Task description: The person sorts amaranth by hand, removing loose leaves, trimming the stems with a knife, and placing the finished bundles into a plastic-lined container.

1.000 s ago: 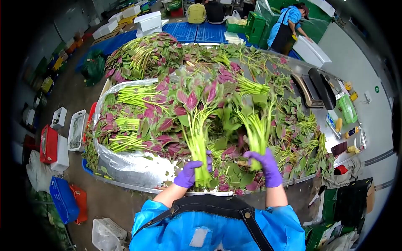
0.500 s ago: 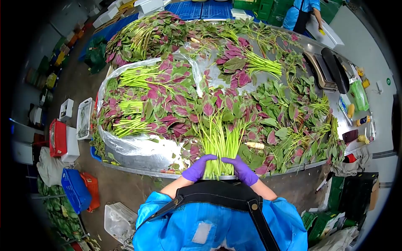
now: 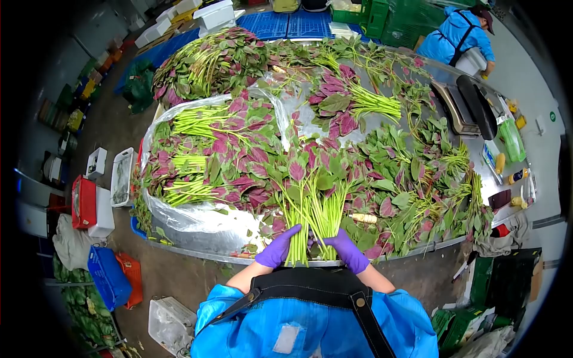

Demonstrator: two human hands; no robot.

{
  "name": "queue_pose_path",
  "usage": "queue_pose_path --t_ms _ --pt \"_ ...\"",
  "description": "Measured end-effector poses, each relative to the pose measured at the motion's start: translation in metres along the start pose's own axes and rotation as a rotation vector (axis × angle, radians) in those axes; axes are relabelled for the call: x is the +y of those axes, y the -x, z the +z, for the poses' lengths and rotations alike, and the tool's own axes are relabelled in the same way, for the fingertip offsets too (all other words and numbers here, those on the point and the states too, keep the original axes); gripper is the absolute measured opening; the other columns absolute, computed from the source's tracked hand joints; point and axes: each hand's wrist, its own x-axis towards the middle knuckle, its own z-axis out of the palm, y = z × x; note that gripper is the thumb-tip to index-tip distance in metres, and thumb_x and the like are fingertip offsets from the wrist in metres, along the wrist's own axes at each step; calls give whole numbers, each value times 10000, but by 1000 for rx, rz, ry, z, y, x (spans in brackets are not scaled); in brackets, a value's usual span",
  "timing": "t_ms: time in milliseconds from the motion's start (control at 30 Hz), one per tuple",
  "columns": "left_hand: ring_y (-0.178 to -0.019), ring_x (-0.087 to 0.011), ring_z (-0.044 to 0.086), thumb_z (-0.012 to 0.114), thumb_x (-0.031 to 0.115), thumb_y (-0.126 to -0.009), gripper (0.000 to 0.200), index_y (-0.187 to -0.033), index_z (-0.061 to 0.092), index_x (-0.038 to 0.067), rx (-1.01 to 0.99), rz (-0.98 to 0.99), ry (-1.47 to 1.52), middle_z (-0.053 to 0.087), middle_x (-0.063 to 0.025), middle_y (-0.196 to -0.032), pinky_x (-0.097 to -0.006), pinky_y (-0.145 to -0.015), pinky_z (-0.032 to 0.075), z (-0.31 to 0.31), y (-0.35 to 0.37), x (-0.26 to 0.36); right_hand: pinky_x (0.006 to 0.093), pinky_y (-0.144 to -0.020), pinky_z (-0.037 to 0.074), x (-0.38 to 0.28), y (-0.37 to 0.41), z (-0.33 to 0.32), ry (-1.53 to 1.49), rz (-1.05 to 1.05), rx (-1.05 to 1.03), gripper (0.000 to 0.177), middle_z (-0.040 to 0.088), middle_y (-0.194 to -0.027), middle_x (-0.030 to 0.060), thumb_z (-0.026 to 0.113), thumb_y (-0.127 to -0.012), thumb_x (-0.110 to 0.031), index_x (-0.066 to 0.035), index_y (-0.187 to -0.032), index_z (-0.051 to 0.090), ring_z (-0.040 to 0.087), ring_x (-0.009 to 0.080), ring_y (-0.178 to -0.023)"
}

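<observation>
A bunch of amaranth greens [image 3: 311,206], with pale green stems and green and purple leaves, stands upright at the table's front edge, stem ends toward me. My left hand [image 3: 277,249], purple-gloved, is closed around its left stems. On its right stems my right hand [image 3: 348,249], gloved alike, is also closed. Between the hands the lower stems part into two groups. Left of my hands, several amaranth bunches [image 3: 200,161] lie on a clear plastic liner [image 3: 173,209]. Loose amaranth stalks [image 3: 412,191] spread to the right. A pale cylindrical object [image 3: 364,218] lies near my right hand.
A big amaranth heap [image 3: 215,62] fills the far left; a separate bunch [image 3: 358,98] lies farther back on the metal table [image 3: 197,241]. At the right are a scale [image 3: 456,110] and a green bag [image 3: 512,137]. A co-worker [image 3: 456,39] bends over a white box [image 3: 471,61].
The gathered stems have split into two groups at the bottom, and my hands have moved slightly apart. The co-worker has leaned farther into view with the white box.
</observation>
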Motion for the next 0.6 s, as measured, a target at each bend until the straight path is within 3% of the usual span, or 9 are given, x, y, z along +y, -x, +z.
queue_pose_path --t_ms 33,100,167,233,300,433,467,500,600 --pt "-790 -195 614 549 249 -864 349 -1101 516 -6 34 -2 11 616 -104 -945 -289 -678 522 -2 -4 -4 283 -746 476 -3 2 7 2 -1 0 400 620 -979 81 683 -725 -77 9 -1092 548 603 161 -832" --pt "-779 -183 610 566 202 -842 326 -1092 528 -4 86 141 -217 616 -90 -932 -270 -660 509 19 -12 -8 299 -766 478 -1 5 16 430 -104 204 442 610 -1015 96 690 -694 -51 19 -1104 540 594 180 -886" --pt "-756 -168 604 567 144 -815 323 -1098 528 -6 118 107 -256 615 -76 -899 -256 -658 496 27 -5 -5 318 -776 490 5 4 12 497 -111 186 469 609 -1015 107 682 -678 -56 27 -1113 529 592 204 -902" --pt "-774 -162 597 552 136 -803 351 -1122 517 -5 121 111 -206 607 -69 -906 -260 -691 492 15 -1 -1 341 -787 498 -17 16 8 -163 -29 35 476 608 -1003 117 660 -680 -73 29 -1122 516 595 216 -892" --pt "-850 -184 585 519 158 -806 404 -1172 478 -9 22 117 -186 588 -101 -980 -302 -766 488 5 6 2 365 -819 492 -8 18 -26 -223 196 -25 514 587 -1064 144 611 -709 -83 25 -1191 467 598 241 -927" --pt "-804 -207 595 534 193 -800 430 -1166 456 -19 36 -11 -57 588 -126 -981 -336 -746 504 4 7 -4 392 -858 468 6 16 -19 -473 282 -189 538 569 -1106 162 591 -756 -109 24 -1246 414 583 265 -982" --pt "-761 -214 597 543 210 -795 399 -1120 479 -12 51 -6 -28 598 -129 -919 -337 -705 512 -1 2 -8 401 -939 416 8 9 -17 -544 319 -279 537 498 -1202 222 524 -826 -159 71 -1275 338 532 299 -1076" --pt "-731 -217 592 551 210 -784 357 -1065 509 -6 71 -33 -38 602 -124 -850 -334 -669 513 -6 0 -9 392 -947 408 11 7 -13 -439 243 -245 506 508 -1194 209 488 -856 -176 65 -1275 341 535 283 -1075" --pt "-709 -218 587 555 190 -769 310 -1010 538 -4 88 -15 -60 598 -119 -824 -333 -648 510 -6 -7 -8 352 -862 463 16 -8 -2 -496 226 -167 431 575 -1087 158 533 -843 -154 40 -1213 424 584 229 -972"
